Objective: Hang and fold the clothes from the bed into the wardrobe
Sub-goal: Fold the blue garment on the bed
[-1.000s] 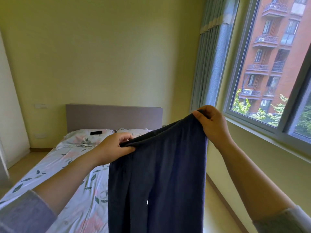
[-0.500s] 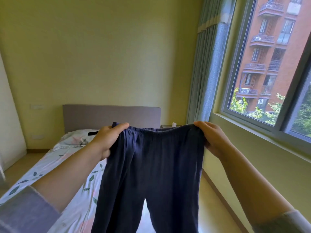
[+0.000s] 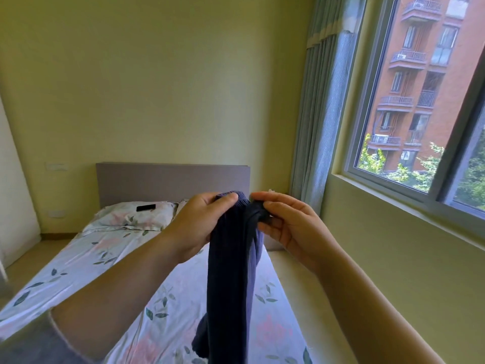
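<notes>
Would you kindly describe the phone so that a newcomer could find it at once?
Start at the bed with the grey headboard. On the floral pillow against it lies the phone. It is the only small black rectangle on the pale bedding.

Two hands: left hand (image 3: 199, 224), right hand (image 3: 291, 227). One dark blue garment (image 3: 231, 285), one bed (image 3: 78, 258), one phone (image 3: 146, 207), one curtain (image 3: 317, 127), one window (image 3: 420, 101). One pillow (image 3: 126, 219) confirmed, possibly a second beside it.
</notes>
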Available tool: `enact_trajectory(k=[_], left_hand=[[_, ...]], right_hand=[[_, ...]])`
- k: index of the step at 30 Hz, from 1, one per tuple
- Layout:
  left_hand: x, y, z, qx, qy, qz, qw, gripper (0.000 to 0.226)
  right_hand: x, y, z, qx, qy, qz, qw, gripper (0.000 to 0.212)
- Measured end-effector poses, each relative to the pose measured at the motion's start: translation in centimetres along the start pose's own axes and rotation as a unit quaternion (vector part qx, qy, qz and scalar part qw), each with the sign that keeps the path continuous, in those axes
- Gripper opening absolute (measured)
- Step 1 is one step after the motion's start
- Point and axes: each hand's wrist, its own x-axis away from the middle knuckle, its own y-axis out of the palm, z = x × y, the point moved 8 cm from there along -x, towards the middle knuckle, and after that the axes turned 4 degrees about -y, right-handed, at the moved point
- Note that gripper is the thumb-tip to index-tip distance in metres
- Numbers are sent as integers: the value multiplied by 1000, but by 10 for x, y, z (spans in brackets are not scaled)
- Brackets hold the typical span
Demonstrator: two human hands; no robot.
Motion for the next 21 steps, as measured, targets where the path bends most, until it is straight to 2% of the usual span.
enact_trajectory(k=[4, 6, 9, 11, 13, 17, 21], left_hand=[[7, 9, -2, 78, -24, -128, 988, 31], [11, 8, -3, 93, -27, -162, 982, 33], [10, 7, -9, 101, -34, -162, 981, 36], [8, 6, -11, 103, -35, -142, 984, 34], [6, 5, -11, 92, -37, -118, 988, 31], [6, 9, -14, 96, -41, -128, 986, 34], [10, 18, -18, 119, -56, -157, 979, 36]], right_hand=[[2, 1, -2, 77, -5, -42, 996, 34], [2, -1, -7, 165, -45, -32, 985, 32], [2, 0, -18, 291, -135, 12, 947, 20], [2, 3, -27, 365, -193, 36, 910, 11], [2, 6, -33, 402, -227, 45, 886, 9], [-3, 14, -19, 342, -165, 5, 925, 4], [-5, 13, -11, 360, -146, 18, 921, 9]])
